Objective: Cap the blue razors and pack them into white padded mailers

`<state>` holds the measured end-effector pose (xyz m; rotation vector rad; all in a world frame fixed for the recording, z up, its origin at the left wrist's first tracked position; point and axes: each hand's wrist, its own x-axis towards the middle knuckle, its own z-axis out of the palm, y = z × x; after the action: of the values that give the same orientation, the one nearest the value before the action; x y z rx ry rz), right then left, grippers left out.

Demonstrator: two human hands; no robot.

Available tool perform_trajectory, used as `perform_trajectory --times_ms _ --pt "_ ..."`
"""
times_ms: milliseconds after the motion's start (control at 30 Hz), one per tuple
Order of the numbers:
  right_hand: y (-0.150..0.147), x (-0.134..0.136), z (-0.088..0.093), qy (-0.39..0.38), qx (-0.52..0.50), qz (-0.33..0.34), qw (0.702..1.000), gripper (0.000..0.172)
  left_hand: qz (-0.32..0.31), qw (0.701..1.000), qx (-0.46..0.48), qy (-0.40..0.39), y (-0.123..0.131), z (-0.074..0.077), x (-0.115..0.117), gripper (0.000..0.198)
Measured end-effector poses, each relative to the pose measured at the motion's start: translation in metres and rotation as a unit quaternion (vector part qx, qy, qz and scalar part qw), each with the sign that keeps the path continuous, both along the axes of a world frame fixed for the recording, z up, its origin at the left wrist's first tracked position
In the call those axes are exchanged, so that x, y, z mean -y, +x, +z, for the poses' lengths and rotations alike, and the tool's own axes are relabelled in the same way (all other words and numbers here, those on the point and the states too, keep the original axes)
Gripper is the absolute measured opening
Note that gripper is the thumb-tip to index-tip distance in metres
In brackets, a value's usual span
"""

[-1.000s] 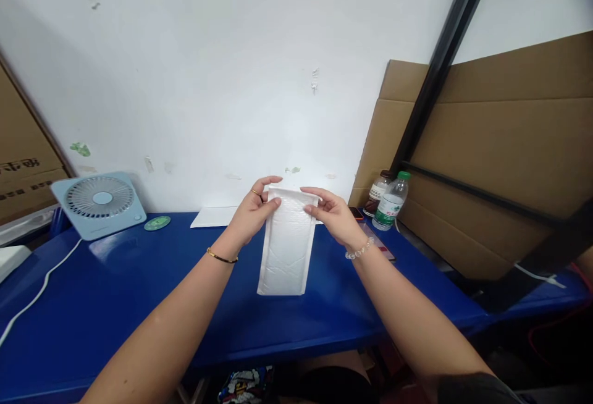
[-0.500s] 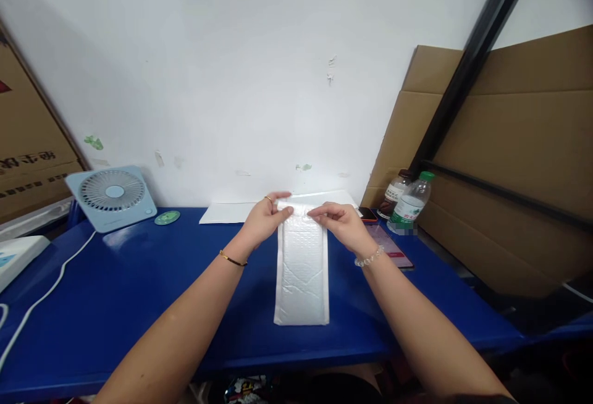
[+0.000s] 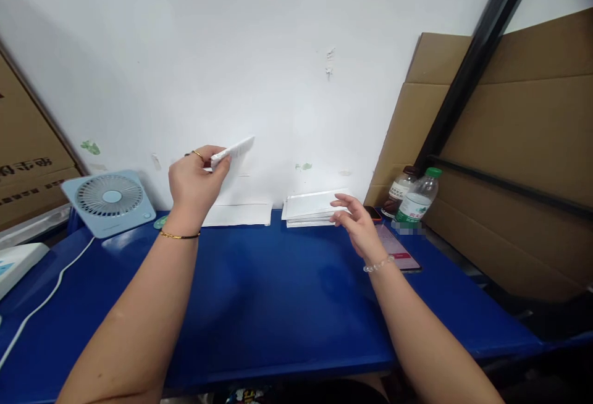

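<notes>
My left hand point(image 3: 199, 175) is raised at left of centre, thumb and fingers closed on the end of a white padded envelope point(image 3: 238, 147). The envelope is tilted and seen nearly edge-on, in front of the wall. Below it, a flat white stack point(image 3: 238, 215) lies at the back of the table. My right hand point(image 3: 354, 222) hovers with fingers apart and holds nothing. Closest to it is a second stack of white padded envelopes point(image 3: 310, 206), partly behind its fingertips; whether they touch I cannot tell.
A blue fan point(image 3: 111, 200) leans at the left of the blue table point(image 3: 278, 305), near a white cable point(image 3: 58, 286). On the right are a tablet-like device point(image 3: 401, 252), a green-capped bottle point(image 3: 419, 200) and a dark-capped bottle point(image 3: 399, 191). Cardboard point(image 3: 523, 175) stands behind a black post.
My left hand has lifted the padded envelope up and to the left, tilting it. My right hand has let go of it and opened, moving slightly right. Both white stacks now show.
</notes>
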<state>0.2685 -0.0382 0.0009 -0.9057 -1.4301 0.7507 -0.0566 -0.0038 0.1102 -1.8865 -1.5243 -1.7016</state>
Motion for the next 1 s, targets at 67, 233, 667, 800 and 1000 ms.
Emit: perform_trajectory --times_ms 67,233,667,800,1000 --pt "0.009 -0.003 -0.002 0.030 0.057 -0.071 0.995 0.039 0.036 0.997 -0.066 0.025 0.000 -0.011 -0.010 0.029" --pt "0.032 -0.016 -0.012 0.113 0.271 -0.248 0.923 0.034 -0.024 0.975 -0.187 -0.119 0.006 -0.104 -0.058 0.037" --pt "0.060 -0.054 -0.050 0.066 0.388 -0.375 0.840 0.036 -0.151 0.955 -0.160 -0.197 0.042 -0.141 -0.064 0.037" --pt "0.053 -0.052 -0.045 0.085 0.379 -0.393 0.833 0.028 -0.310 0.886 0.090 -0.333 0.101 -0.146 -0.023 0.026" --pt "0.034 -0.025 -0.022 0.170 0.341 -0.294 0.876 0.024 -0.506 0.512 0.477 -0.504 0.162 -0.141 0.025 0.045"
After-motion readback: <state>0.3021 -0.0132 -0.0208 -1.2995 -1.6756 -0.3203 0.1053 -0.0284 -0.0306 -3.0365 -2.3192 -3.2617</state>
